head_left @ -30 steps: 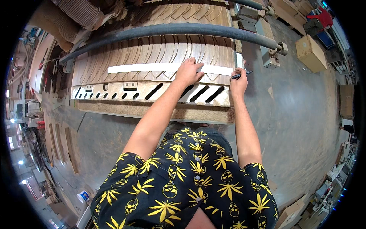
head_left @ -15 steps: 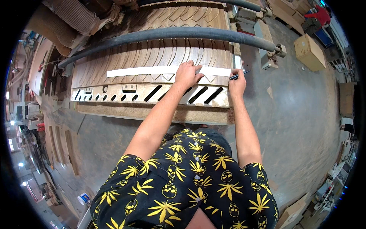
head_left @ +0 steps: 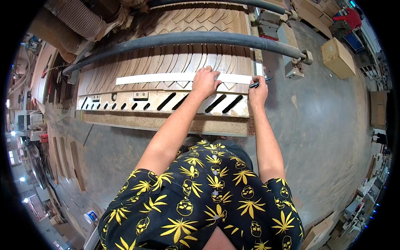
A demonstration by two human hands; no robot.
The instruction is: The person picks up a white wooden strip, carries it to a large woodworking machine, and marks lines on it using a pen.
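A long, narrow white strip [head_left: 158, 77] lies across a brown wood panel [head_left: 100, 81] with curved carved grooves, close to the panel's near edge. My left hand [head_left: 205, 82] presses down on the strip right of its middle, thumb apart from the fingers. At the strip's right end, my right hand [head_left: 258, 92] grips a dark marker [head_left: 254, 84]. Both ends of the marker show past the fingers, and its tip cannot be made out. The left hand hides a short stretch of the strip.
A dark padded bar [head_left: 187, 38] crosses above the panel beyond my hands. Along the near side runs a slotted pale rail [head_left: 156, 101]. Ribbed hoses [head_left: 79, 18] hang at the upper left. A cardboard box [head_left: 338, 58] stands on the floor to the right, with a person in red [head_left: 349, 18] farther back.
The view has shifted very slightly. Both hands stay at nearly the same places on the strip, with the marker still in the right hand.
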